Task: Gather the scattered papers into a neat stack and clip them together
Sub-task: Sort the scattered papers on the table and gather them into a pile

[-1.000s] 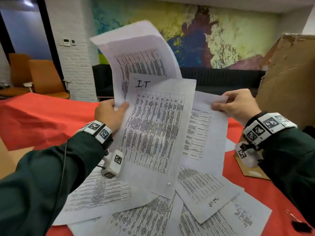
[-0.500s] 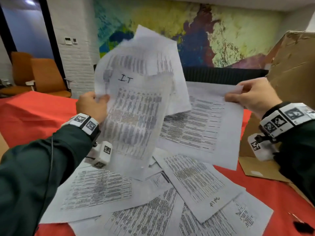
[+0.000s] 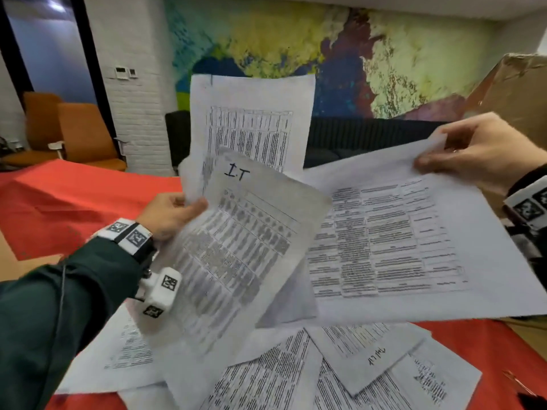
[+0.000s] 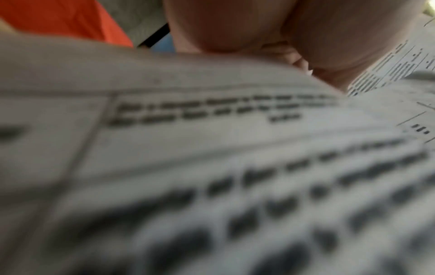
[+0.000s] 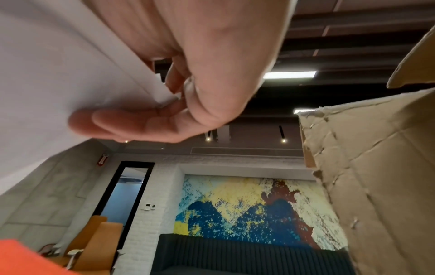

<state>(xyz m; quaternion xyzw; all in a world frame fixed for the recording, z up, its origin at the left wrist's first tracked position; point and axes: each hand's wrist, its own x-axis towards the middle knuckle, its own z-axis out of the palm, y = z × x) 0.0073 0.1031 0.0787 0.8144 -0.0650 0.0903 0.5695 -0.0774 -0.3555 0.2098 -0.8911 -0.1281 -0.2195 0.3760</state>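
early in the gathering, i judge: left hand (image 3: 168, 213) pinches two sheets (image 3: 251, 229) at frame centre, right hand (image 3: 479, 152) pinches one sheet (image 3: 399, 250) at right. more papers (image 3: 296, 377) lie scattered on the red table (image 3: 74, 202) below; no clip placed. right wrist view shows fingers (image 5: 132, 122) under the blank underside, hidden from the head view.

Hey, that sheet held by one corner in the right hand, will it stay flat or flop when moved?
Probably flop: the sheet is thin paper, and the right hand pinches only one corner. Likely very light, so it may flutter. Its edge might slip among the left hand's sheets.
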